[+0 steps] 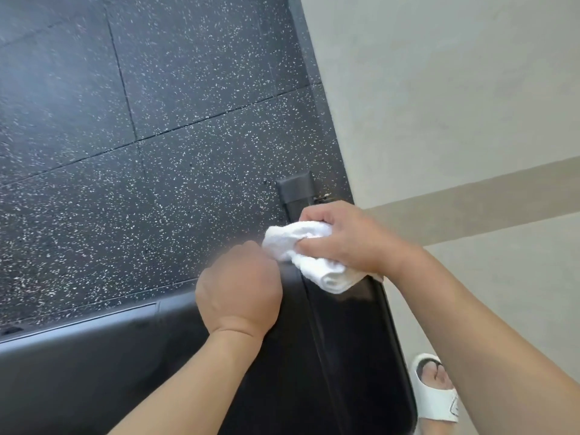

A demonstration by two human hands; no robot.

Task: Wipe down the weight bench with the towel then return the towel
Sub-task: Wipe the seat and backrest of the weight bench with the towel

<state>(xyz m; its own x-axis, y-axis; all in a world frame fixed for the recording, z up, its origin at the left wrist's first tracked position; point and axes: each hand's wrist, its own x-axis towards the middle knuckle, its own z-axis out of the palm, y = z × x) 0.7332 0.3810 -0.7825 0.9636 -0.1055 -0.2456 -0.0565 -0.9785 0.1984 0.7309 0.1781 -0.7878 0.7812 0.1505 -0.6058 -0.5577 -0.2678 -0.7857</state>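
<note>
Seen from the head camera, looking steeply down: the right hand (342, 237) grips a bunched white towel (309, 255), fingers and thumb curled round it, and presses it onto the far end of a black padded weight bench (351, 340). The bench pad's long axis runs from the towel back toward the person, so nearly all of the padding lies on the near side of the right hand, under and between the two forearms; only a narrow black end piece (296, 193) shows just beyond the knuckles. The left hand (240, 290) sits just beside the towel, on its left and a little nearer the person, resting knuckles-up at the bench's left edge. Its fingers curl downward out of sight, so whether they grasp the edge or merely rest there cannot be told. The right hand is the one on the towel, so the coming stroke most likely has to pull toward the body along the pad's length. Beyond the left hand spreads dark speckled floor (141, 136); right of the right arm, a pale floor (455, 89) and a foot in a white sandal (434, 394).
</note>
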